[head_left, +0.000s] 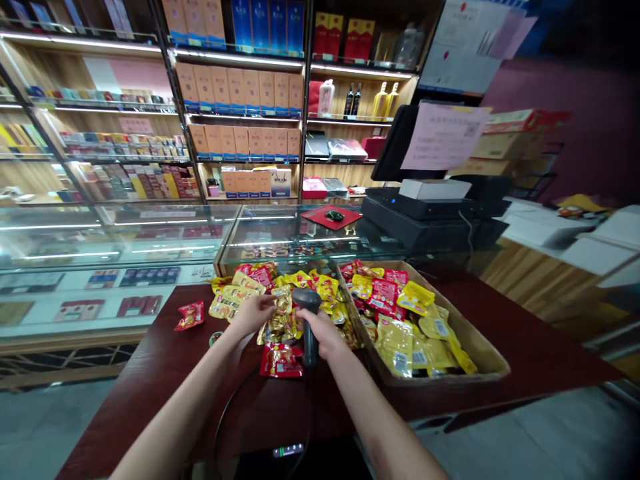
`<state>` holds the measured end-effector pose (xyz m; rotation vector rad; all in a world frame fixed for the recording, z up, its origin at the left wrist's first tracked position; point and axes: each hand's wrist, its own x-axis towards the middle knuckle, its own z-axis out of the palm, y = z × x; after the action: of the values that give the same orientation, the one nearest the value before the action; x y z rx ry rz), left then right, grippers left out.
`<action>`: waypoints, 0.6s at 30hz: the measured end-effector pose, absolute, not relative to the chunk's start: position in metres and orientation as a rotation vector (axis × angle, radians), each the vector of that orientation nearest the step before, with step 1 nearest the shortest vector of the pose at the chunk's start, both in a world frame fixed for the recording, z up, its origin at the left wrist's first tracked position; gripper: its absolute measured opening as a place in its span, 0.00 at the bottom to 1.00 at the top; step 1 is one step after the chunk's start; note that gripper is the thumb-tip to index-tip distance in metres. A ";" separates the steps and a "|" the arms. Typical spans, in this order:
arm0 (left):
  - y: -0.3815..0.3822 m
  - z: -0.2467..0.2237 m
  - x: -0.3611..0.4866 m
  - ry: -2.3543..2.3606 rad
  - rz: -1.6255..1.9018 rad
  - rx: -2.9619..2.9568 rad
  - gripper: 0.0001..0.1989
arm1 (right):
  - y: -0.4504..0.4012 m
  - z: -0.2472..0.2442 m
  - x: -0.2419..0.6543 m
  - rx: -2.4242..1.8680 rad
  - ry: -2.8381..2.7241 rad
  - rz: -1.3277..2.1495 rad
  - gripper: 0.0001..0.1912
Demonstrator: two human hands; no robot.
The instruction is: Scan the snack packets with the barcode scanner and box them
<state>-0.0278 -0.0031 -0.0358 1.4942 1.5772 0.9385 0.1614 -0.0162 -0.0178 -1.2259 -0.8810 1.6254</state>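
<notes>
Left of the cardboard tray (pixel 493 360), the right hand (pixel 327 335) grips the scanner (pixel 311 337), handle toward the wearer, while the half-curled left hand (pixel 254 313) reaches gold packets (pixel 281 325) between them, any hold unclear.

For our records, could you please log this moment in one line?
right hand: holds scanner; left hand: at gold packets; carton: red, yellow packets

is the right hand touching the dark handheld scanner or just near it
Touching: the head view shows the right hand closed on the scanner, with no gap between them.
</notes>
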 end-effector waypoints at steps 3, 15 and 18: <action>-0.015 -0.044 -0.021 1.609 0.864 1.607 0.20 | -0.025 -0.028 0.162 -1.262 -0.901 1.623 0.08; -0.028 -0.031 0.004 1.922 0.360 2.090 0.17 | -0.027 -0.038 0.162 -1.189 -0.816 1.706 0.11; -0.022 -0.014 0.001 1.950 0.296 2.109 0.10 | -0.024 -0.026 0.167 -1.116 -0.888 1.697 0.12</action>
<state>0.0011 -0.0220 -0.0136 2.1092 1.9504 0.2961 0.1665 -0.0237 -0.0258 -1.1161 -0.8877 1.6972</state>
